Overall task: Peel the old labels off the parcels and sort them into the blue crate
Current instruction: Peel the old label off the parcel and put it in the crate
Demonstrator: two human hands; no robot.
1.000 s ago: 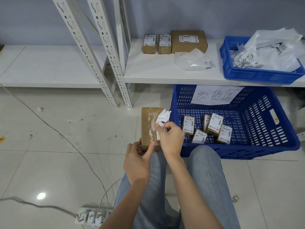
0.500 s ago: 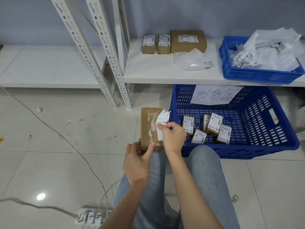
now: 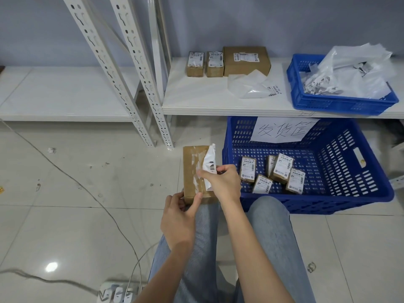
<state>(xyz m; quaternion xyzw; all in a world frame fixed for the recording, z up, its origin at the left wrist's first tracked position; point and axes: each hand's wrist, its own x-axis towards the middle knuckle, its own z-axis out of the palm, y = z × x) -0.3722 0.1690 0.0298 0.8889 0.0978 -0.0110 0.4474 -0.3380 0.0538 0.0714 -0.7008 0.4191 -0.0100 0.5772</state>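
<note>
Pinching label (image 3: 209, 165), right fingers (image 3: 220, 170); left hand (image 3: 178, 217) grips parcel (image 3: 193, 171).

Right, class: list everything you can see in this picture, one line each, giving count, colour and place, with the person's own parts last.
Brown cardboard parcel: one, held over the lap.
White paper label: one, half peeled off that parcel.
Large blue plastic crate: one, on the floor at right.
Small labelled brown parcels: five, inside the large crate.
White handwritten paper sign: one, on the crate's far wall.
Brown cardboard boxes: three, on the white shelf.
Clear plastic bag: one, on the shelf.
Shallow blue plastic tray: one, on the shelf, holding white bags.
White power strip: one, on the floor.
Left hand: grips the parcel's near end.
Right hand: fingers pinch the label.
</note>
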